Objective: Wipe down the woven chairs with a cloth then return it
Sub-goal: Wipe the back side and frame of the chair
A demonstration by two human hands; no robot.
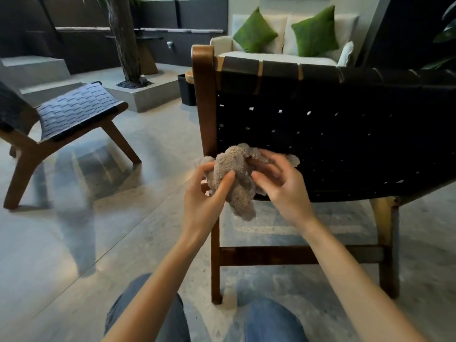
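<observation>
Both our hands, left hand point(206, 193) and right hand point(278, 186), pinch the fluffy cloth point(234, 174) bunched behind the near woven chair point(333, 134). We'd probably fold it flat first, then wipe along the straps.

We've got the left arm point(158, 280) and right arm point(345, 262) bare and stretched forward, hands close together. Our left hand point(206, 196) pinches the cloth point(234, 169) between thumb and fingers, and our right hand point(281, 191) curls its fingers into it, palm towards us.
</observation>
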